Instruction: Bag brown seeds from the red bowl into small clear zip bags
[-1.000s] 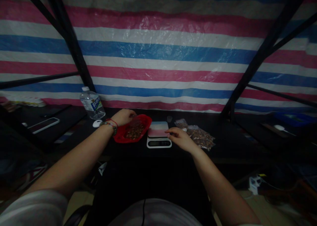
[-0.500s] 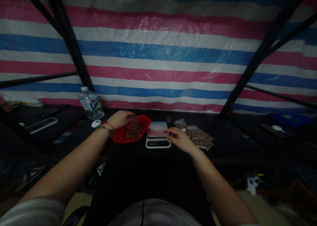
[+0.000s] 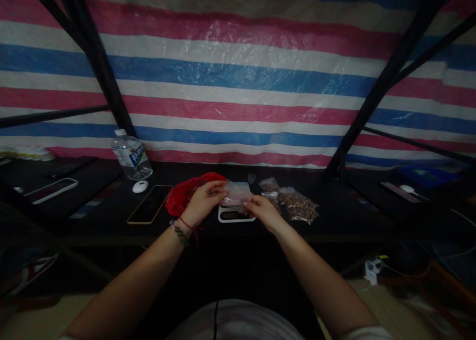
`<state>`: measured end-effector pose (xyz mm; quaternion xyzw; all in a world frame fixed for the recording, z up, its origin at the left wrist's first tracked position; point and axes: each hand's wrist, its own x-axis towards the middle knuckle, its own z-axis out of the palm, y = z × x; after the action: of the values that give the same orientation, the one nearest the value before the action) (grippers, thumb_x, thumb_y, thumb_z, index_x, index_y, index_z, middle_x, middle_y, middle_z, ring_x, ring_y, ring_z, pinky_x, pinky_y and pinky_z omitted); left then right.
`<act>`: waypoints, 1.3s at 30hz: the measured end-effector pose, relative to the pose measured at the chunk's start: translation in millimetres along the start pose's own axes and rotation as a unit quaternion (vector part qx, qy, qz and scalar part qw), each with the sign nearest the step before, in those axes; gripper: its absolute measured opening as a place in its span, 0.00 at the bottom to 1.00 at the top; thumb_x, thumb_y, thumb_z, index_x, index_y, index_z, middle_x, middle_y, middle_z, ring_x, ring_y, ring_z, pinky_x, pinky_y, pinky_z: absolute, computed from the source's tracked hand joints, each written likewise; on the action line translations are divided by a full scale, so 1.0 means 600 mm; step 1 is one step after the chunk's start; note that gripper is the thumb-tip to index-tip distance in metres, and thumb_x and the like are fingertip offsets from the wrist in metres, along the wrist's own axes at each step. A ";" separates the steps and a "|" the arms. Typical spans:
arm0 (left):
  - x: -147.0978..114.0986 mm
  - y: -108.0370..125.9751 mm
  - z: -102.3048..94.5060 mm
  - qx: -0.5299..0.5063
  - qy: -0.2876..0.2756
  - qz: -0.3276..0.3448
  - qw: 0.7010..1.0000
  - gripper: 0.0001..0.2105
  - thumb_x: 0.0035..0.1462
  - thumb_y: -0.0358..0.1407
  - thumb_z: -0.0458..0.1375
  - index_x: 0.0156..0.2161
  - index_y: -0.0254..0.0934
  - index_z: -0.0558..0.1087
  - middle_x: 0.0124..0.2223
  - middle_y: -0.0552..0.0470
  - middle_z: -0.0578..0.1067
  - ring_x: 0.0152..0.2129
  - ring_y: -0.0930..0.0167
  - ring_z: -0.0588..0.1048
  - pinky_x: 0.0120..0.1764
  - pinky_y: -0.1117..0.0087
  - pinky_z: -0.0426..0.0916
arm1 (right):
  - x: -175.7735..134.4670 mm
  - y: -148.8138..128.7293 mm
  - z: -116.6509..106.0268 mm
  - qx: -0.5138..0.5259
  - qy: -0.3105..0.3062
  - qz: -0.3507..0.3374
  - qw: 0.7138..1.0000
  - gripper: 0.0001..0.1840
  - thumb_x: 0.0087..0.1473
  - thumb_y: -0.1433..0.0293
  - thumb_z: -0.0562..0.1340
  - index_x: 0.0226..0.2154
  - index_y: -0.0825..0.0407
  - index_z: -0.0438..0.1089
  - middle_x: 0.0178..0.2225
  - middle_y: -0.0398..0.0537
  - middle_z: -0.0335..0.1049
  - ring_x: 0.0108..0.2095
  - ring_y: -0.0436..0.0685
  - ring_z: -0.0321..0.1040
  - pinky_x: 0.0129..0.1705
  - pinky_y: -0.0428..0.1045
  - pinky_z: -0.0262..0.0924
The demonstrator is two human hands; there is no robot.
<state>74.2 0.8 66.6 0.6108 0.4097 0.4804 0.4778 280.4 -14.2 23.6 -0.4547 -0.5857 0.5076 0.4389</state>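
A small clear zip bag (image 3: 235, 193) is stretched between my two hands, just over the white kitchen scale (image 3: 226, 219). My left hand (image 3: 203, 201) pinches its left edge, and my right hand (image 3: 261, 209) pinches its lower right corner. The bag looks flat, and I cannot make out anything inside it. It hides most of the scale's platform; the dark display shows below. Left of the scale, partly behind my left hand, lies a red plastic bag (image 3: 176, 196); its contents are hidden. To the right are several clear zip bags (image 3: 297, 204) filled with brown bits.
A tiny clear cup (image 3: 252, 178) stands behind the scale. Left lie a phone (image 3: 150, 204), a white computer mouse (image 3: 140, 186) and a large clear bottle (image 3: 132, 156). Black metal bars (image 3: 106, 82) slant up at both sides before a striped sheet (image 3: 238, 82). A second phone (image 3: 52, 190) lies farther left.
My left hand has moved right from over the red bag to above the scale, bringing the clear zip bag. My right hand now grips that bag too. A phone on the left has come into view.
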 end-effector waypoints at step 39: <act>-0.035 -0.095 -0.001 0.127 -0.082 0.027 0.988 0.12 0.50 0.40 0.59 0.38 0.34 0.73 0.34 0.47 0.76 0.30 0.68 0.75 0.35 0.69 0.69 | 0.026 0.065 -0.173 -0.458 -0.013 -0.087 0.884 0.12 0.56 0.71 0.52 0.31 0.53 0.70 0.31 0.48 0.70 0.33 0.54 0.65 0.40 0.50 0.56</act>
<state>66.8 -7.3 7.1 0.7148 0.4103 0.3857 0.4146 382.1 24.4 -3.9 -0.5459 -0.7958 0.1481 0.2163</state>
